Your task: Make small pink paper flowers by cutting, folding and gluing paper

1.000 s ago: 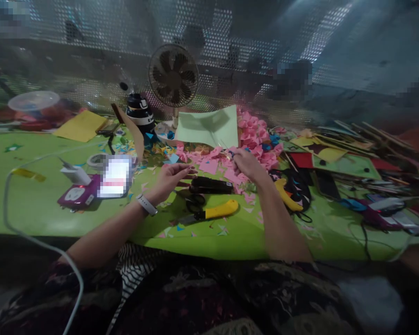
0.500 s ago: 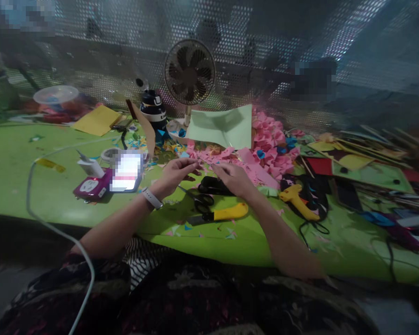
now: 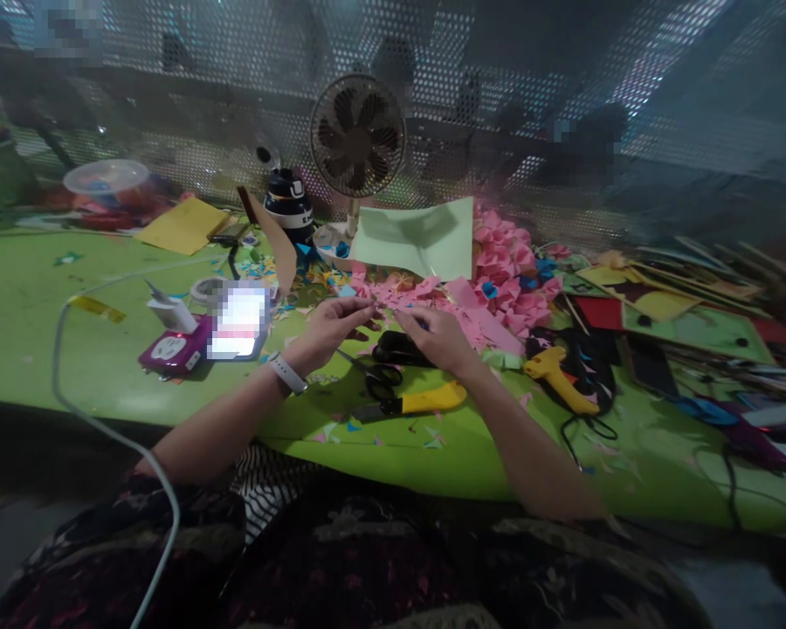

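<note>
My left hand (image 3: 331, 329), with a white watch on the wrist, is pinched at the fingertips on something small and pale that I cannot make out. My right hand (image 3: 437, 336) is curled close beside it, fingers closed, a bit of blue showing at the fingertips. Both hover over the green table (image 3: 72, 349), just above black scissors (image 3: 376, 377), a yellow-handled cutter (image 3: 416, 402) and a black oblong object (image 3: 396, 348). Pink paper squares (image 3: 432, 293) lie right behind the hands.
A small fan (image 3: 357, 138) and a dark bottle (image 3: 288, 205) stand behind. A pale green sheet (image 3: 419, 238) leans by a heap of pink paper flowers (image 3: 507, 262). A phone (image 3: 239, 321), a white cable (image 3: 98, 419), a yellow glue gun (image 3: 556, 377) and coloured card (image 3: 668, 319) lie around.
My right hand came back from the pink paper pile towards my left hand, and the two now meet at the fingertips. The view shifted slightly left.
</note>
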A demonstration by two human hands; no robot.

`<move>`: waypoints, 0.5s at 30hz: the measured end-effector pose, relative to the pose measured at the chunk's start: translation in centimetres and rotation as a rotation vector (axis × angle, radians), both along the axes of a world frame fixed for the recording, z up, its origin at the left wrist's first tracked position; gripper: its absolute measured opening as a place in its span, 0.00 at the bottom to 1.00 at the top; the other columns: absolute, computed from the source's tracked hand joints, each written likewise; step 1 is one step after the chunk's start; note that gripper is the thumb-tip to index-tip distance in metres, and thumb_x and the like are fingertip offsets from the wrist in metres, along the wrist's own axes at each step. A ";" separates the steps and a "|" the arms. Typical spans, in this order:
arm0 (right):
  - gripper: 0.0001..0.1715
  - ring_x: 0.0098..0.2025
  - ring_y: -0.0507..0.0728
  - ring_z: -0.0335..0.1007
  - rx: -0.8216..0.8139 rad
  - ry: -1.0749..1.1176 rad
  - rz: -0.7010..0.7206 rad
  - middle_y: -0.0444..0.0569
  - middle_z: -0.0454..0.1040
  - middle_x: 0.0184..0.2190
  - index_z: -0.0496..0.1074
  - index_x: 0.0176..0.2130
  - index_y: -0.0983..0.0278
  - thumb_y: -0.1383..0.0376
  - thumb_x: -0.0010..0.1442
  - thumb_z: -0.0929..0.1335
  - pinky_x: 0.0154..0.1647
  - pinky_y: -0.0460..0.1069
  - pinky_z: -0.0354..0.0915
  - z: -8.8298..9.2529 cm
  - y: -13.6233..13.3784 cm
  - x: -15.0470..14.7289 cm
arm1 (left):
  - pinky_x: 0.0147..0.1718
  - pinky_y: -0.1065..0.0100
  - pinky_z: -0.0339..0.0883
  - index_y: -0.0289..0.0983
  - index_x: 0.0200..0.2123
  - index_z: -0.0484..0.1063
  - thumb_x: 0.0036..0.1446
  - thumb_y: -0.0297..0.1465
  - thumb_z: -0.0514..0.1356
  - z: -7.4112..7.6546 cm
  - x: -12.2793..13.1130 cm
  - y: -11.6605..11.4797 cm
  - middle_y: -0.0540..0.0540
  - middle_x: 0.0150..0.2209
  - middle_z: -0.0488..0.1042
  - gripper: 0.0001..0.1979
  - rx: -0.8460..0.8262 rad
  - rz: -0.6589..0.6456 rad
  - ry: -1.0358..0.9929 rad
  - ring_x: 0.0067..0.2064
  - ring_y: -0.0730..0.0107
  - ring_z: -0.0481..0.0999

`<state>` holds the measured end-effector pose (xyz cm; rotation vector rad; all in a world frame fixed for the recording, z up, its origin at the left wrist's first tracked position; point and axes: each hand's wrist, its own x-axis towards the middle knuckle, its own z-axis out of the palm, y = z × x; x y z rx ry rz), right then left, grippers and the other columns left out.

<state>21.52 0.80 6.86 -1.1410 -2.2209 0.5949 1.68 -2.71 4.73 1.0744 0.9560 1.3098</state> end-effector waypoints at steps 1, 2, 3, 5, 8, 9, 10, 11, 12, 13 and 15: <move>0.26 0.29 0.54 0.61 -0.009 -0.013 0.006 0.46 0.67 0.24 0.62 0.23 0.62 0.47 0.64 0.61 0.33 0.49 0.54 -0.1 0.0 0.0 | 0.29 0.72 0.69 0.34 0.36 0.79 0.53 0.32 0.68 0.0 0.0 0.0 0.45 0.34 0.79 0.08 0.001 -0.001 -0.010 0.32 0.74 0.77; 0.27 0.30 0.55 0.61 -0.014 -0.019 0.008 0.47 0.67 0.24 0.63 0.23 0.62 0.47 0.64 0.61 0.33 0.49 0.55 -0.2 0.1 -0.1 | 0.29 0.72 0.69 0.35 0.36 0.79 0.53 0.32 0.69 0.0 0.0 0.0 0.45 0.34 0.79 0.08 -0.001 -0.003 -0.020 0.32 0.73 0.78; 0.27 0.30 0.55 0.62 -0.016 -0.020 0.010 0.47 0.68 0.24 0.63 0.23 0.62 0.47 0.65 0.61 0.33 0.49 0.55 -0.3 0.2 -0.1 | 0.29 0.72 0.69 0.35 0.36 0.79 0.52 0.31 0.69 -0.1 0.0 0.0 0.45 0.34 0.79 0.08 -0.004 -0.007 -0.030 0.32 0.74 0.78; 0.28 0.31 0.55 0.62 -0.019 -0.011 0.022 0.47 0.68 0.23 0.64 0.23 0.62 0.46 0.65 0.61 0.33 0.49 0.55 -0.3 0.3 0.0 | 0.28 0.73 0.69 0.35 0.36 0.78 0.51 0.30 0.69 0.0 0.0 0.0 0.46 0.34 0.79 0.08 -0.011 -0.021 -0.048 0.31 0.74 0.78; 0.27 0.29 0.54 0.60 -0.031 -0.012 0.073 0.47 0.68 0.23 0.63 0.23 0.62 0.46 0.64 0.61 0.31 0.49 0.54 -0.1 0.3 0.1 | 0.27 0.73 0.68 0.35 0.35 0.79 0.48 0.30 0.71 0.0 0.0 -0.1 0.47 0.33 0.80 0.09 -0.010 -0.037 -0.050 0.30 0.75 0.77; 0.27 0.28 0.54 0.59 -0.036 -0.014 0.087 0.46 0.67 0.23 0.62 0.23 0.62 0.47 0.64 0.61 0.31 0.49 0.53 0.0 0.3 0.1 | 0.26 0.73 0.68 0.35 0.34 0.79 0.47 0.30 0.71 0.0 0.0 -0.1 0.47 0.32 0.80 0.09 -0.009 -0.038 -0.045 0.30 0.74 0.77; 0.27 0.28 0.53 0.58 -0.040 -0.015 0.096 0.45 0.66 0.23 0.61 0.23 0.62 0.47 0.64 0.61 0.31 0.49 0.53 0.0 0.3 0.1 | 0.26 0.73 0.68 0.36 0.33 0.79 0.47 0.31 0.72 -0.1 0.0 -0.1 0.47 0.32 0.80 0.09 -0.008 -0.036 -0.038 0.29 0.74 0.77; 0.27 0.28 0.53 0.58 -0.044 -0.015 0.099 0.45 0.65 0.23 0.60 0.23 0.62 0.48 0.64 0.61 0.31 0.49 0.52 0.1 0.3 0.2 | 0.26 0.73 0.69 0.36 0.32 0.79 0.46 0.32 0.72 -0.1 0.0 -0.1 0.46 0.32 0.80 0.09 -0.007 -0.034 -0.031 0.29 0.74 0.76; 0.26 0.27 0.53 0.57 -0.047 -0.014 0.100 0.44 0.64 0.23 0.59 0.23 0.61 0.48 0.64 0.61 0.31 0.49 0.52 0.2 0.3 0.2 | 0.26 0.72 0.69 0.36 0.31 0.80 0.46 0.33 0.72 -0.1 0.0 -0.1 0.46 0.32 0.81 0.09 -0.005 -0.033 -0.024 0.28 0.74 0.76; 0.26 0.28 0.53 0.57 -0.050 -0.011 0.101 0.44 0.64 0.22 0.59 0.22 0.61 0.49 0.64 0.60 0.31 0.49 0.52 0.2 0.3 0.2 | 0.26 0.72 0.69 0.36 0.31 0.80 0.46 0.34 0.72 -0.2 0.1 -0.1 0.45 0.33 0.81 0.10 -0.001 -0.034 -0.017 0.28 0.74 0.76; 0.25 0.27 0.53 0.57 -0.054 -0.007 0.112 0.44 0.63 0.22 0.58 0.22 0.61 0.49 0.64 0.60 0.31 0.49 0.52 0.2 0.3 0.2 | 0.26 0.71 0.69 0.37 0.32 0.81 0.47 0.36 0.72 -0.4 0.1 -0.1 0.44 0.34 0.81 0.10 0.015 -0.036 -0.006 0.28 0.74 0.75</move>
